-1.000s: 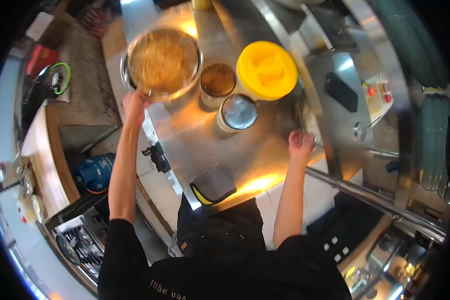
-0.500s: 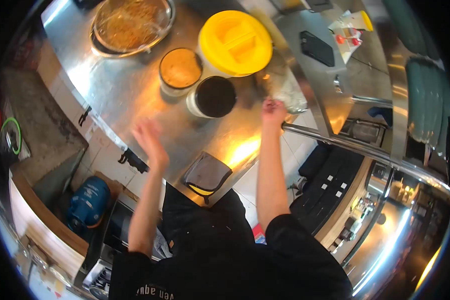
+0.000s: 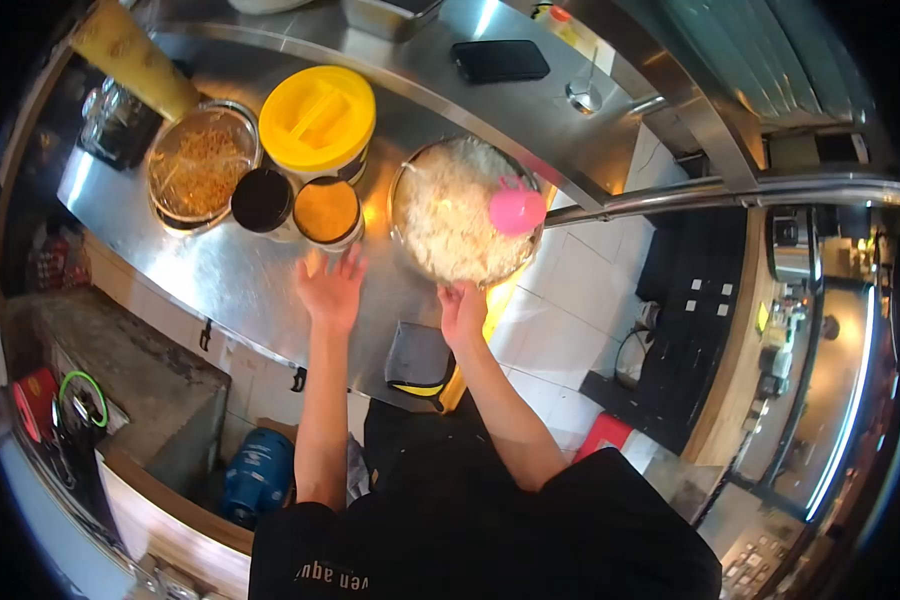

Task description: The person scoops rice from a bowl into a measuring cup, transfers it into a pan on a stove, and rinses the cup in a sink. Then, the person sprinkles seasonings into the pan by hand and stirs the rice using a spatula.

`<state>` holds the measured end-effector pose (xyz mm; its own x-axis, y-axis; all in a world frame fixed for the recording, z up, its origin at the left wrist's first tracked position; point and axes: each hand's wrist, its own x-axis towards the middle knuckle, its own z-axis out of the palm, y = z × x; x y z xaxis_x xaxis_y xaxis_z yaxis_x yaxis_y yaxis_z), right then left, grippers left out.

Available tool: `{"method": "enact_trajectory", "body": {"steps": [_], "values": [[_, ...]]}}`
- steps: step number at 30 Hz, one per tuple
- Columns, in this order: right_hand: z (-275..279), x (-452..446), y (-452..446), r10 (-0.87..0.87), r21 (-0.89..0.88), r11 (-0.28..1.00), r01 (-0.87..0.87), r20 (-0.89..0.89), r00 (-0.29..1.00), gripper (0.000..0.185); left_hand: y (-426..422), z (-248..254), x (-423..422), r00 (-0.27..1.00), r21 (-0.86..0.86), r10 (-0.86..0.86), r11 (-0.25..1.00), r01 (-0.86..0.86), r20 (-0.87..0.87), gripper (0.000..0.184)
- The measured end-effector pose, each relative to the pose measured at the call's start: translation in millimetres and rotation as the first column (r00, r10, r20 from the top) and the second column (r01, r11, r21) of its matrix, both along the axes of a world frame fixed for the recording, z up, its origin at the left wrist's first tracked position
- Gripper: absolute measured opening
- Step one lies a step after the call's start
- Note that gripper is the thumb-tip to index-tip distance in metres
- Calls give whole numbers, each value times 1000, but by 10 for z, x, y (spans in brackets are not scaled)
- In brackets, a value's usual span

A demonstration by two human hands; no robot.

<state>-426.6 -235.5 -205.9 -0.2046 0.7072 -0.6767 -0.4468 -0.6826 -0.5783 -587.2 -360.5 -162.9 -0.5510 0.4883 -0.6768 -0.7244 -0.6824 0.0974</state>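
Observation:
A round bowl (image 3: pixel 398 232) of white, grated- or rice-like food (image 3: pixel 455 225) sits at the counter's right edge, with a pink cup-like scoop (image 3: pixel 517 211) resting on the food. My right hand (image 3: pixel 462 312) has its fingers closed at the bowl's near rim. My left hand (image 3: pixel 331 292) is held palm up with fingers spread and nothing in it, just in front of a container with an orange top (image 3: pixel 327 210). Touching that one on the left is a container with a black top (image 3: pixel 261 200). Nearest me lies a folded grey and yellow cloth-like item (image 3: pixel 420 355).
Behind the containers stands a bucket with a yellow lid (image 3: pixel 317 117). Further left are a bowl of orange-brown shreds (image 3: pixel 202 168) and a tall yellowish tube (image 3: pixel 135 60). A black phone-like slab (image 3: pixel 500 61) lies on the upper shelf. A metal rail (image 3: pixel 730 196) runs rightward.
My view has turned and shifted right, bringing the white-food bowl and pink scoop into sight. My right hand is now at that bowl's near rim. The black-topped container now shows left of the orange-topped one.

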Motion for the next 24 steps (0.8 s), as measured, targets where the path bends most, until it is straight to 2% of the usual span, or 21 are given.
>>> {"method": "enact_trajectory", "body": {"steps": [1,2,3,4,5,6,7,8,10,12,14,15,16,17,18,19,21,22,23,24], "values": [[123,72,-105,46,-36,998,-46,4,999,18,-35,-103,50,999,-175,-52,983,53,10,63],[220,189,-197,97,-73,993,-97,8,995,22,-75,-198,154,998,-180,-65,982,64,-3,63],[169,492,-186,420,-60,903,-425,-75,904,20,-99,-292,274,954,-322,-286,915,245,-88,58],[98,826,-131,696,-17,709,-705,-145,703,20,-89,-318,343,858,-472,-496,793,384,-135,53],[320,979,-184,641,186,614,-767,450,622,14,-48,-277,394,855,-482,-500,788,383,-139,53],[611,1063,-179,266,275,425,-863,873,409,11,3,-238,465,788,-573,-595,706,417,-160,48],[702,1156,30,-6,404,316,-859,906,423,18,24,-220,524,715,-658,-680,615,434,-164,44],[982,1087,281,-147,395,248,-885,918,369,24,18,-234,557,719,-666,-678,608,432,-152,44],[1266,731,725,-216,512,122,-850,850,480,33,75,-294,505,725,-704,-673,585,402,-145,48],[1334,312,984,-281,322,2,-947,909,309,36,186,-313,352,693,-723,-698,572,386,-182,50],[1117,20,1196,-131,-112,-64,-992,986,-103,40,277,-402,180,667,-744,-715,559,366,-209,52],[1043,-57,1342,-115,-101,-70,-992,989,-93,40,306,-527,68,687,-609,-689,653,451,-230,52],[984,-87,1518,136,-43,-95,-995,989,-55,36,346,-589,-15,707,-451,-664,723,523,-244,52],[927,-37,1637,378,16,-108,-994,925,-26,32,373,-663,-35,707,-465,-666,717,520,-236,52],[1016,92,1662,333,216,-96,-972,927,173,25,406,-711,-11,730,-522,-650,706,478,-210,51],[1040,261,1705,348,214,-101,-972,922,167,25,444,-693,41,754,-576,-631,690,437,-184,49],[1038,631,1806,550,422,208,-882,695,462,16,516,-536,132,800,-564,-580,716,411,-153,48],[1026,798,1823,563,414,204,-887,692,452,16,550,-483,164,839,-545,-527,747,381,-136,47],[1015,968,1826,709,322,515,-795,361,605,11,549,-516,174,845,-550,-520,745,378,-124,47],[1000,1122,1831,672,94,738,-669,-1,741,7,523,-568,171,840,-526,-517,767,368,-167,46]]}}
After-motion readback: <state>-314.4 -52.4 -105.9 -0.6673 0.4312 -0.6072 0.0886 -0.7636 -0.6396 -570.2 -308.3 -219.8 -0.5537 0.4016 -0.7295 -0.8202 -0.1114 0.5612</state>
